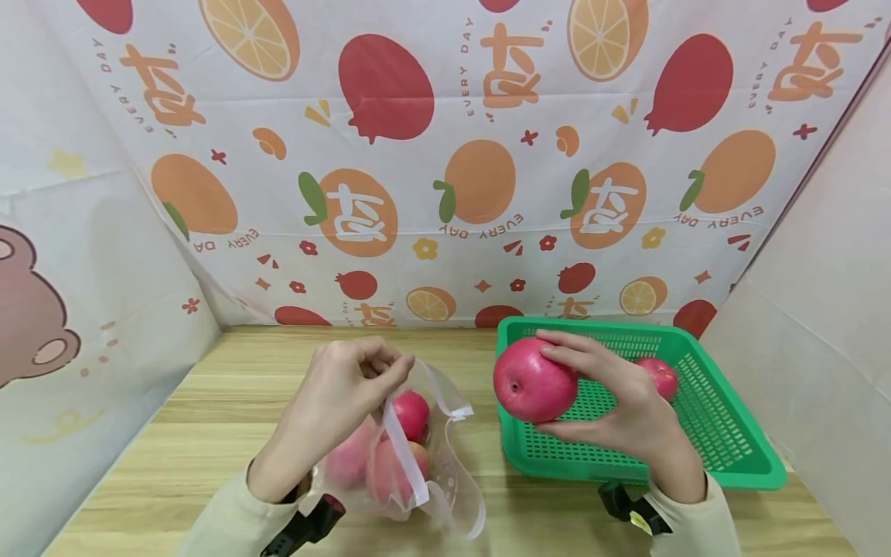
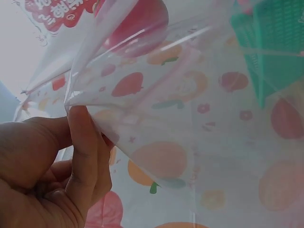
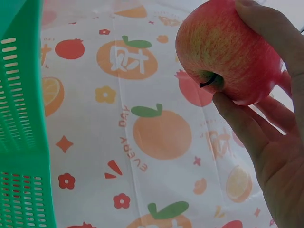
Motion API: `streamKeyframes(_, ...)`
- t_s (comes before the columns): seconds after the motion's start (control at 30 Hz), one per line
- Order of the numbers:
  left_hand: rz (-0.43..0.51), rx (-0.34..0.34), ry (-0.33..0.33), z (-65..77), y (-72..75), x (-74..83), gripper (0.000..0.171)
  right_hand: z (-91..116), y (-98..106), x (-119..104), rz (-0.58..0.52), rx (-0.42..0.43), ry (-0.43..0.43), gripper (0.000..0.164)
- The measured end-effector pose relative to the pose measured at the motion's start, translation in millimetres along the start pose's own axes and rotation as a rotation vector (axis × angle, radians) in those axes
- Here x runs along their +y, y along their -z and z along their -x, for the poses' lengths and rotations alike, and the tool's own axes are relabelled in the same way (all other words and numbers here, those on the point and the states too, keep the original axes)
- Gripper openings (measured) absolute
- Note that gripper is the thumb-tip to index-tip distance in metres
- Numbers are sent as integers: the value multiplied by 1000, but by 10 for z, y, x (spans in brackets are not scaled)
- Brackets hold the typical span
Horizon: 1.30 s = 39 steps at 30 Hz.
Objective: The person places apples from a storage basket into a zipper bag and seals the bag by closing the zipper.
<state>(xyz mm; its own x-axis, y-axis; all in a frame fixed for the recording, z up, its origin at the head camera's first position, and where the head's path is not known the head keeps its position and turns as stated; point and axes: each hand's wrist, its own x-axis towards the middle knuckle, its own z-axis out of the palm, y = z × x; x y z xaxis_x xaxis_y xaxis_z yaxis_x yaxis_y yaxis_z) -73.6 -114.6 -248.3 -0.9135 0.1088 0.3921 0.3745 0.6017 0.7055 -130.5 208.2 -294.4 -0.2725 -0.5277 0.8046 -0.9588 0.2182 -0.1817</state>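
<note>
Watching remotely, I see the right hand (image 1: 633, 404) set wide-spread fingers round an apple (image 1: 530, 381), perhaps to suit its girth, by the left end of the green basket (image 1: 571, 463); a second apple (image 1: 657, 377) lies inside. Left of the basket, the left hand (image 1: 344, 391) pinches a clear bag (image 1: 406, 456), likely to hold its mouth apart above bagged apples (image 1: 415, 414).

The fruit-printed cloth (image 1: 445, 116) at twelve o'clock reads "EVERY DAY" and "财", while a red patch (image 2: 59, 13) toward half past ten, left-wrist view, bears probably Chinese, blurred writing.
</note>
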Motion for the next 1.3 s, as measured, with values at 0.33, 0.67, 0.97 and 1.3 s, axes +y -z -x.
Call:
streamKeyframes(0.33,74,-39,96,-36,-34,-9,10,-34,-134,-7,-63,-18,43,67)
streamKeyframes(0.67,80,-28,100,-59,-60,-13,11,-58,-282,-59,-101,-50,88,68)
streamKeyframes(0.97,100,-27,82,-58,-69,-16,12,-93,-477,-95,-126,-58,150,71)
streamKeyframes(1.3,92,-45,87,-63,-92,-21,8,-100,-633,-183,-110,-64,182,74)
